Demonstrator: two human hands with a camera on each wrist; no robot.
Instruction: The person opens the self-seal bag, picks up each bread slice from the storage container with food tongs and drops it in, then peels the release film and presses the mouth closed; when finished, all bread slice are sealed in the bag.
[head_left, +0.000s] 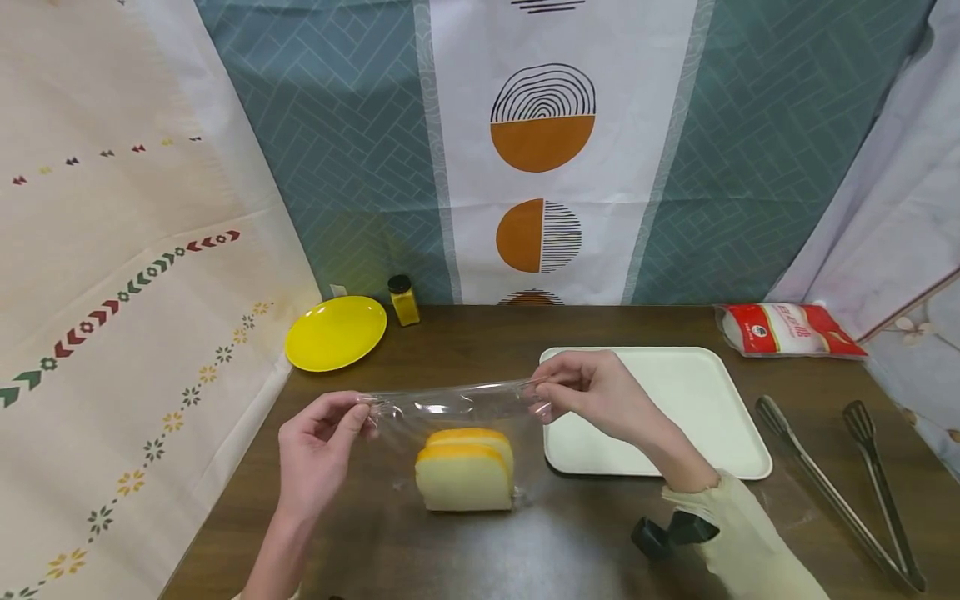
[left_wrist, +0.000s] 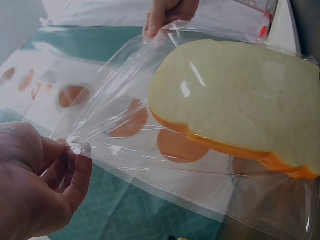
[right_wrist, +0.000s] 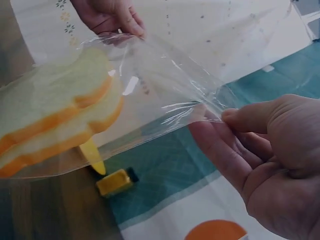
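Two slices of bread [head_left: 465, 479] with orange crusts stand one behind the other inside a clear plastic bag [head_left: 442, 406]. My left hand [head_left: 318, 446] pinches the bag's top left corner between thumb and fingers. At the top right corner my right hand [head_left: 592, 392] pinches the film the same way, so the upper edge is stretched between both hands. In the left wrist view the front slice [left_wrist: 235, 95] shows through the film, which gathers into creases at the left hand [left_wrist: 45, 175]. Creases also run to the right hand [right_wrist: 265, 150] in the right wrist view.
A white tray [head_left: 675, 408] lies behind and under the right forearm. Metal tongs [head_left: 847, 492] rest at the right, and a red and white packet [head_left: 791, 330] lies at the back right. A yellow plate [head_left: 335, 334] and a small yellow jar [head_left: 404, 301] stand at the back left.
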